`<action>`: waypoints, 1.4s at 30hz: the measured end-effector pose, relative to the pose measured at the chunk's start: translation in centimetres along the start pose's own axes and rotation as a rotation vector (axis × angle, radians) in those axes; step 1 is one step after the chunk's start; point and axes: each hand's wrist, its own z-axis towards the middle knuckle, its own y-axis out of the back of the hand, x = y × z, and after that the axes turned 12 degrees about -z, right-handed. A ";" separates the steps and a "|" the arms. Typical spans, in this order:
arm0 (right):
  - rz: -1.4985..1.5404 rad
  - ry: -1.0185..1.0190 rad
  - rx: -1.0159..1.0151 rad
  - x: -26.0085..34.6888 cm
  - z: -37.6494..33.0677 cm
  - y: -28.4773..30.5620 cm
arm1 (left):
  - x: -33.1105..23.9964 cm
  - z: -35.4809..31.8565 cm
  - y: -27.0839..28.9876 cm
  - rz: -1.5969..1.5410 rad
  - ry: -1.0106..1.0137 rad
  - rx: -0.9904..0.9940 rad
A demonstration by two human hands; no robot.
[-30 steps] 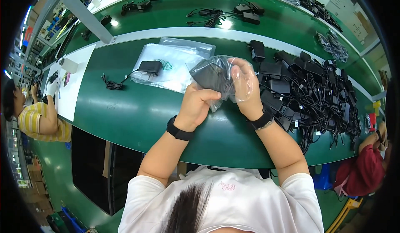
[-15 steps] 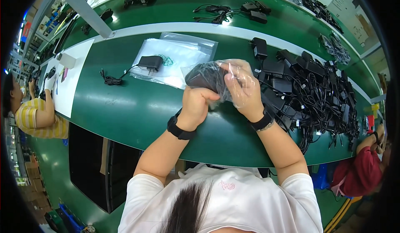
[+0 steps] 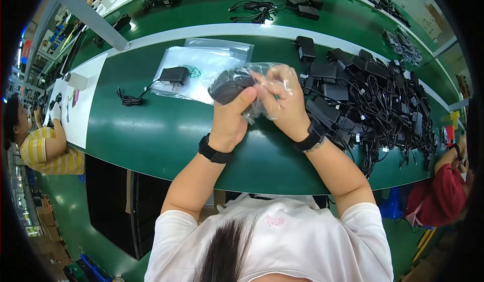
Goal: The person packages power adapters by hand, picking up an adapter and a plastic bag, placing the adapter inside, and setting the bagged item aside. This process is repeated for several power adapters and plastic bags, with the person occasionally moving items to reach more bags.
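A black power adapter sits inside a clear plastic bag, held above the green table. My left hand is closed around the bagged adapter from below, its thumb pressed on the near side. At the bag's right end, my right hand pinches the crumpled plastic, partly seen through the film. Behind and to the left, another black adapter lies on a stack of flat clear bags, its coiled cable resting on the table.
A large heap of black adapters and cables covers the table's right side. More adapters lie on the far green surface beyond a white ledge. One person works at the left; another sits at the right.
Both hands have moved slightly left with the bagged adapter. My left thumb has shifted up onto the adapter, and my right fingers have bunched the plastic closer to it.
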 end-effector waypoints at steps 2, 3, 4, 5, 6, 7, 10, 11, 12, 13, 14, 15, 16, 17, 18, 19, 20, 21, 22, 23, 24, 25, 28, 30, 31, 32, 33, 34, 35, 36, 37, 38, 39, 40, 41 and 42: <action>-0.191 0.062 -0.006 -0.2 0.0 -0.2 | 0.0 0.3 0.5 -0.119 0.062 -0.121; 0.081 -0.045 0.006 -0.1 0.1 -0.3 | -0.3 0.6 0.7 -0.241 0.116 -0.242; 0.354 -0.152 0.019 0.1 0.2 -0.3 | -0.9 0.8 0.9 -0.357 0.117 -0.214; 0.626 -0.254 0.032 0.4 0.5 -0.2 | -1.4 1.5 1.6 -0.386 0.066 -0.269; 0.519 -0.193 0.007 0.9 1.0 0.6 | -2.0 1.8 2.2 -0.365 0.033 -0.255; 0.521 -0.190 0.008 1.3 0.8 0.5 | -2.4 1.9 2.6 -0.345 0.001 -0.240; -0.011 -0.001 0.064 2.1 -0.3 -0.2 | -1.4 1.6 2.4 -0.397 0.019 -0.203; -0.012 -0.003 0.064 1.8 -0.5 -0.4 | -1.1 1.5 2.3 -0.412 0.025 -0.185; -0.006 0.023 0.021 1.2 -0.5 -0.4 | -1.1 1.4 2.3 -0.417 0.027 -0.188; 0.000 0.049 -0.022 0.7 -0.3 -0.3 | -1.3 1.3 2.2 -0.421 0.030 -0.192; 0.181 -0.075 -0.056 0.5 0.4 0.0 | -2.0 1.3 2.1 -0.442 0.045 -0.194; 0.615 -0.329 -0.045 1.1 0.7 0.4 | -2.6 1.4 2.1 -0.462 0.060 -0.196; 0.776 -0.455 0.061 1.3 0.5 1.1 | -2.6 1.5 2.0 -0.497 0.040 -0.197; 0.933 -0.581 0.167 1.0 0.4 1.9 | -2.6 1.6 1.9 -0.501 0.039 -0.197; 0.929 -0.581 0.169 0.5 0.7 2.4 | -2.5 1.5 1.8 -0.519 0.064 -0.178; 0.654 -0.458 0.159 -0.2 1.2 2.7 | -2.4 1.5 1.7 -0.536 0.089 -0.160; 0.383 -0.337 0.148 -0.3 1.5 3.1 | -2.2 1.4 1.4 -0.535 0.122 -0.207; 0.268 -0.337 0.140 0.5 2.4 3.6 | -2.2 1.4 1.6 -0.537 0.118 -0.215; 0.050 -0.152 0.060 1.1 3.0 4.0 | -2.2 1.3 1.8 -0.524 0.146 -0.201; -0.177 0.036 -0.030 1.3 3.5 4.3 | -2.2 1.5 1.9 -0.511 0.182 -0.175; -0.183 0.035 -0.031 1.1 3.5 4.3 | -2.0 1.3 1.3 -0.504 0.198 -0.142; -0.152 0.105 -0.211 0.8 3.5 4.2 | -1.9 1.2 1.6 -0.507 0.202 -0.138; 0.429 -0.031 -0.391 1.3 3.2 4.9 | -1.8 1.0 3.0 -0.545 0.193 -0.161; 0.641 -0.212 -0.225 1.1 2.1 4.5 | -1.6 1.0 2.8 -0.543 0.112 -0.103; 0.785 -0.306 -0.119 1.4 1.3 3.5 | -1.6 0.9 2.8 -0.536 0.038 -0.047; 0.908 -0.431 0.068 0.9 0.0 2.9 | -1.6 0.6 2.1 -0.513 0.051 -0.030; 0.979 -0.535 0.219 1.5 -0.8 2.7 | -1.4 0.1 1.6 -0.516 0.063 -0.032; 1.060 -0.544 0.274 1.7 -1.5 1.7 | -1.2 -0.3 1.2 -0.400 0.015 0.006; 1.143 -0.547 0.330 2.0 -1.6 0.9 | -0.9 -0.4 0.9 -0.284 -0.037 0.045; 1.141 -0.554 0.320 2.1 -1.5 0.7 | -0.5 -0.4 0.7 -0.174 -0.076 0.076; 1.230 -0.604 0.322 2.3 -1.0 0.7 | 0.0 -0.5 0.7 -0.177 -0.064 0.078; 1.326 -0.648 0.324 2.4 -0.6 0.5 | 0.0 -0.4 0.7 -0.102 -0.091 0.077; 1.330 -0.650 0.312 2.4 -0.6 0.4 | 0.1 -0.4 0.7 -0.027 -0.118 0.076; 1.293 -0.683 0.279 2.3 -0.7 0.2 | -0.1 -0.6 0.7 -0.030 -0.094 0.068; 1.253 -0.715 0.248 2.2 -0.8 0.3 | 0.1 -0.4 0.7 -0.030 -0.087 0.072; 1.254 -0.704 0.203 2.5 -0.5 0.7 | 0.4 -0.2 0.7 -0.092 -0.087 0.073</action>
